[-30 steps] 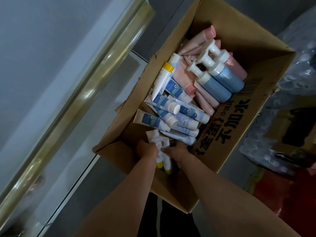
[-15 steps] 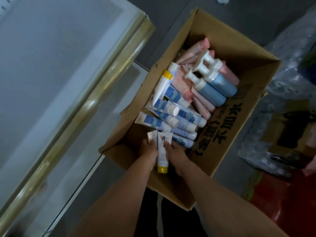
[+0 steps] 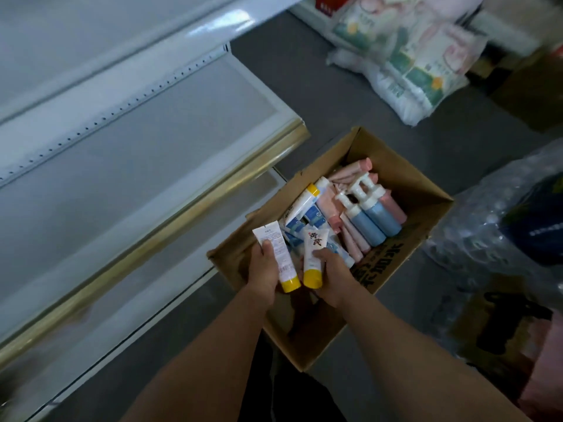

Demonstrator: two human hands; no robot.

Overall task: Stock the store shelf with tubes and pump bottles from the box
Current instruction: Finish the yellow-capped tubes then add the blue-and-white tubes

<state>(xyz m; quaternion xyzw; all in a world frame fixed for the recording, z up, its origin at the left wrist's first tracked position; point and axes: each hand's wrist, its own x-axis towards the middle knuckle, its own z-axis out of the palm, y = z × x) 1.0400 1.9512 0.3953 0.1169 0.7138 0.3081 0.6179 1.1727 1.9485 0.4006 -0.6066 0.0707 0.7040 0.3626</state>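
The left hand (image 3: 264,271) grips a white yellow-capped tube (image 3: 276,256); the right hand (image 3: 330,273) grips a second white yellow-capped tube (image 3: 313,257), just beside it. Both are above the near end of the open brown cardboard box (image 3: 405,181), which holds more tubes and blue pump bottles (image 3: 370,219). The white metal shelf (image 3: 128,166) lies left.

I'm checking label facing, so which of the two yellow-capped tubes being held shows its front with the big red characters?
The tube in the right hand: large red characters face up. The left hand holds one showing only small back-label print.
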